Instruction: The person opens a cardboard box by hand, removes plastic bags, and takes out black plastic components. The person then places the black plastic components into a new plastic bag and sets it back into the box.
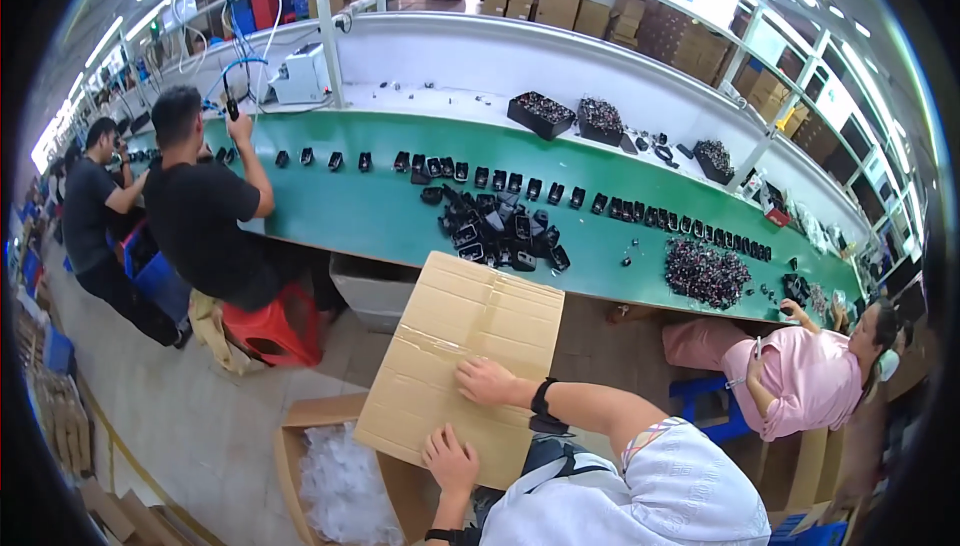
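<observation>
At the far left, a co-worker in a black shirt (205, 196) sits on a red stool (275, 331) by the green table (330, 196), one raised hand on a dark tool. Nearer the middle, an open carton (293, 481) stands on the floor, filled with clear plastic bags (345, 481).

Just right of those bags, the person's left hand (450, 461) lies palm down near the close edge of a cardboard box (470, 321), fingers spread and pinching nothing. The box is in front of the person, on the near side of the table, tilted, with strips of tape across its upper face; what bears its weight is hidden. Farther right, the right hand (487, 382) lies on the middle of that face, fingers close together and a little bent; whether the fingertips pinch the tape cannot be told.

The step in hand looks like steadying the box or smoothing its face. Lifting or turning it would call for a hold on its edges, since neither hand wraps around one.

Beyond the box, black plastic cases (490, 226) lie heaped on the table; rightward come a mound of small parts (705, 274) and a co-worker in pink (800, 376).
</observation>
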Available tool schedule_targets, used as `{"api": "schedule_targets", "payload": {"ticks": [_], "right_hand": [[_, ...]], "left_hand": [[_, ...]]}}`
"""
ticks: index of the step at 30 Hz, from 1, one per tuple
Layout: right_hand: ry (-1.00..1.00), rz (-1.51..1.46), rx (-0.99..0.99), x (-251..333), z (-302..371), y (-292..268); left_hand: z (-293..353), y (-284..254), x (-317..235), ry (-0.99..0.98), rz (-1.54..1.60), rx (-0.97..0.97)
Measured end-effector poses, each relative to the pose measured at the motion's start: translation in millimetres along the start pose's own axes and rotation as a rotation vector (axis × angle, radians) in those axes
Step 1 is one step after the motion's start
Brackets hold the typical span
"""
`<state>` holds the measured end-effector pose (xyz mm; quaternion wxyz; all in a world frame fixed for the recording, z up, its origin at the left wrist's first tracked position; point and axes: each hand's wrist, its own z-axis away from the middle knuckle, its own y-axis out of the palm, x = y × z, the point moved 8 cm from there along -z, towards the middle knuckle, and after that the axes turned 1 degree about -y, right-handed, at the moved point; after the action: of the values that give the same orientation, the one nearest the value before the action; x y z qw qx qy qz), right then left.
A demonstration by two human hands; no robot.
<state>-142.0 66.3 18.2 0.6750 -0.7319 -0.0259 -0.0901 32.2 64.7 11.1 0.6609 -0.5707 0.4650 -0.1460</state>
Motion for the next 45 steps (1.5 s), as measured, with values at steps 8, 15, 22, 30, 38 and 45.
{"api": "schedule_targets", "payload": {"ticks": [8, 15, 22, 30, 38, 45], "right_hand": [[-0.358, 0.027, 0.002, 26, 38, 9], [-0.449, -0.073, 0.591, 6, 6, 32], [-0.709, -0.271, 0.334, -22, -1, 32], [-0.939, -0.628, 0.264, -48, -36, 6], [-1.041, -0.483, 0.332, -45, -38, 5], [-1.037, -0.297, 0.303, -51, -35, -3]], "left_hand": [[-5, 1, -11, -0.111, -0.013, -0.055], [-7, 1, -21, -0.31, 0.054, 0.0], [-12, 11, -33, -0.484, -0.019, -0.171], [-14, 6, -18, -0.695, 0.16, -0.389], [-2, 13, -19, -0.667, 0.155, -0.597], [-4, 10, -15, -0.668, 0.154, -0.617]]}}
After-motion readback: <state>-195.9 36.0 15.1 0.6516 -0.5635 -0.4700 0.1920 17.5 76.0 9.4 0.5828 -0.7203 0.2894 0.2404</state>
